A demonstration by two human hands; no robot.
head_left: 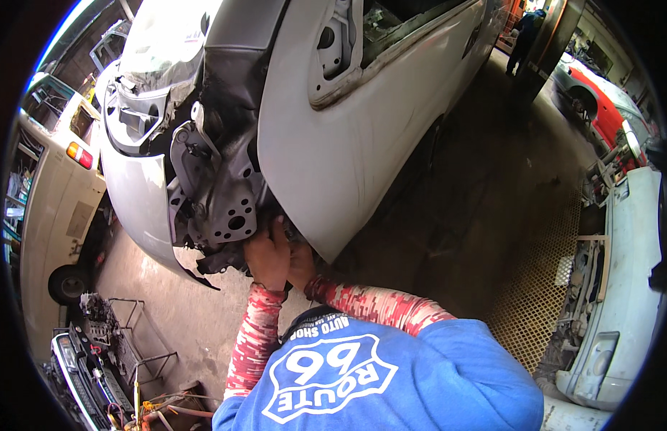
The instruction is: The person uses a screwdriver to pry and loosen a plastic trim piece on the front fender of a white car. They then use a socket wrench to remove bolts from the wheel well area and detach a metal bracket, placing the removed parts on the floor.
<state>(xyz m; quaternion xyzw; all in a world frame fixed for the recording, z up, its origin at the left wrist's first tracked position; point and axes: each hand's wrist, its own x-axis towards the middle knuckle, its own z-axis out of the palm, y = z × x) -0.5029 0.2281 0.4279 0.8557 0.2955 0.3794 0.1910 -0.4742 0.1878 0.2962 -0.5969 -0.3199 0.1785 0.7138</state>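
In front of me stands a stripped car front with a white door on its right side. A metal bracket with several round holes sits among its bare inner parts. Just below that bracket, my left hand is closed, its thumb pointing up and its fingers curled at the panel's lower edge. Whatever it grips is out of sight. Pressed close beside it is my right hand, partly behind the left, with its fingers hidden. Both forearms wear red patterned sleeves.
A loose-edged white bumper panel curves out at the left. Farther left is a beige van. Car parts lie on the floor at lower left. A yellow metal grating and a pale bumper are at right. A person stands far back.
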